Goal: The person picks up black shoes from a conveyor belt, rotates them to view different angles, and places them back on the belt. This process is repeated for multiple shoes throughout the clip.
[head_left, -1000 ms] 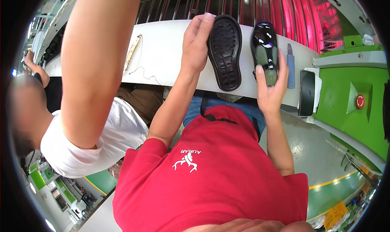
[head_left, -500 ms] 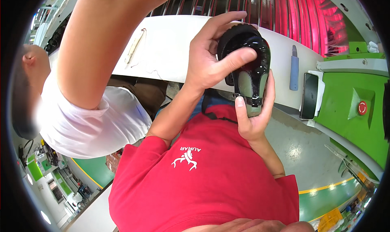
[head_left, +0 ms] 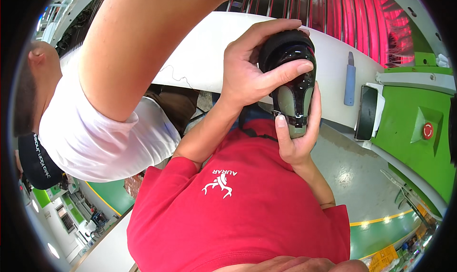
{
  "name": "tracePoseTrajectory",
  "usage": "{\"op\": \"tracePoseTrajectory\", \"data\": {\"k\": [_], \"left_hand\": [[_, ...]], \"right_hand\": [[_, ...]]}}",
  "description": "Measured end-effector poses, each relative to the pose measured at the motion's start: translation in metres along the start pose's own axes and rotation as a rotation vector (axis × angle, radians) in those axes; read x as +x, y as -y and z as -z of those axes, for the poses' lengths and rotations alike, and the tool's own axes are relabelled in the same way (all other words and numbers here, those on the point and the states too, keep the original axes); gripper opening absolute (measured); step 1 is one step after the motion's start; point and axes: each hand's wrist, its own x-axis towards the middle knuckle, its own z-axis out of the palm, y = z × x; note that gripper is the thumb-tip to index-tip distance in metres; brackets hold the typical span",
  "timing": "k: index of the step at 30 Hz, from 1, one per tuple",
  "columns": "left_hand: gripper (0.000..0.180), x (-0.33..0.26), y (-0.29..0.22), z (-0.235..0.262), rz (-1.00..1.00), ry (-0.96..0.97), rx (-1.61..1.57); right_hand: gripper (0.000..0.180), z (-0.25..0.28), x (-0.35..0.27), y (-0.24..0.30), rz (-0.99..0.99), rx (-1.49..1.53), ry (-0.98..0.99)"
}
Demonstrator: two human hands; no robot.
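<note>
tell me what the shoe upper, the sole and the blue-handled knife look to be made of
The shoe upper: probably patent leather or a glossy synthetic, judging by the sharp highlights on smooth black.
The sole: likely rubber or something similar, dull black with little shine.
The knife: its evenly blue, matte handle may be plastic; its grey blade looks like metal.

That glossy black shoe upper (head_left: 289, 55) is up off the bench, toe to the far side, with a grey-green last (head_left: 286, 101) showing either side of its strap (head_left: 297, 115). From here the duller black sole (head_left: 280, 39) sits behind it, rim curving around the toe.
</note>
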Motion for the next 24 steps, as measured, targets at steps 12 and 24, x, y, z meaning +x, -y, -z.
{"op": "tracePoseTrajectory", "data": {"k": [12, 24], "left_hand": [[0.061, 0.0008, 0.0003, -0.0004, -0.025, 0.005, 0.043], [0.06, 0.0002, -0.0001, -0.0026, -0.046, 0.004, 0.029]], "right_hand": [[0.089, 0.0014, 0.0005, 0.0008, -0.03, 0.028, 0.015], [0.09, 0.0017, -0.001, 0.0012, -0.065, 0.04, 0.015]]}}
